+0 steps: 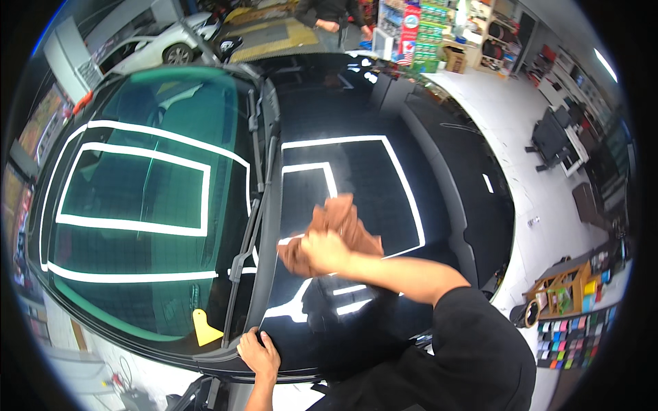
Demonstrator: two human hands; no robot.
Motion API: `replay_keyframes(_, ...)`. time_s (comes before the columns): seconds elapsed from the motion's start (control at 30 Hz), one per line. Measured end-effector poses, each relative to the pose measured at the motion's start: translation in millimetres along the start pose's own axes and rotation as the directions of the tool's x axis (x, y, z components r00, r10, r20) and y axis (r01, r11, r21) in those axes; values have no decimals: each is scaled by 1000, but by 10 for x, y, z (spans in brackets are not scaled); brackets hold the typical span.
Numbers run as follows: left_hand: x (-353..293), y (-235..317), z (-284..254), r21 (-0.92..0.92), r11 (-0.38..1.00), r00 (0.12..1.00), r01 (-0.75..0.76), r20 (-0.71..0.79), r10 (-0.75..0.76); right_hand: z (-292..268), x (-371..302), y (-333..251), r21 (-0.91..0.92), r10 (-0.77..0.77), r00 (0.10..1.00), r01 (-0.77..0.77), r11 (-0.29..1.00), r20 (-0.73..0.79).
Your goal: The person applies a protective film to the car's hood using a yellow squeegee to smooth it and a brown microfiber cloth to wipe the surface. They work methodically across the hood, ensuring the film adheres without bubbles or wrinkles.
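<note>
Bunched in my right hand (325,252) is a brown cloth (346,222), pressed to the glossy black car hood (356,123). Its loose folds spread past my closed fingers, and the hand looks slightly blurred. My left hand (260,353) lies on the near edge of the hood, close to the windshield corner, fingers extended and holding nothing. A yellow scraper (205,329) sits at the lower corner of the greenish windshield (137,257), just left of that hand. Bright white light outlines reflect off both glass and paint.
Black wipers (241,264) run along the windshield base. Across the car stands another person (329,20), hands in front. A white car (161,44) is at the far left, an office chair (550,137) at the right. A wooden rack (565,288) and colour swatches (572,339) stand lower right.
</note>
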State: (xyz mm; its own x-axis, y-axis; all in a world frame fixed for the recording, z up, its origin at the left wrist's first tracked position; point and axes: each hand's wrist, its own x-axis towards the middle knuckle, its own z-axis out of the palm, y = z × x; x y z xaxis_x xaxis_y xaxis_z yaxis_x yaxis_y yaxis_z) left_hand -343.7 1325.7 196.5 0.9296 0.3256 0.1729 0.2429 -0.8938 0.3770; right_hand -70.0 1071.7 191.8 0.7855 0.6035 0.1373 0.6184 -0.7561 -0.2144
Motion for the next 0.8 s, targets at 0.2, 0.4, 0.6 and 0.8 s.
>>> replay_keyframes(0.2,-63,39,-9,-62,986,977,-152,-159,140,-111,-1911,-950,277,-23,999,13,961,32)
replay_keyframes(0.4,-775,828,21,-441,797,870,-413,67,488,-563,-3003,-875,739,226,833,-552,386,505)
replay_keyframes(0.6,-1598,1864,407,-800,234,667,553,593,451,-1279,-3780,-1316,739,730,653,-590,325,201)
replay_keyframes(0.8,-1210,1758,236,-857,215,661,469,502,558,-1513,-4244,-1459,805,925,334,-490,336,-183)
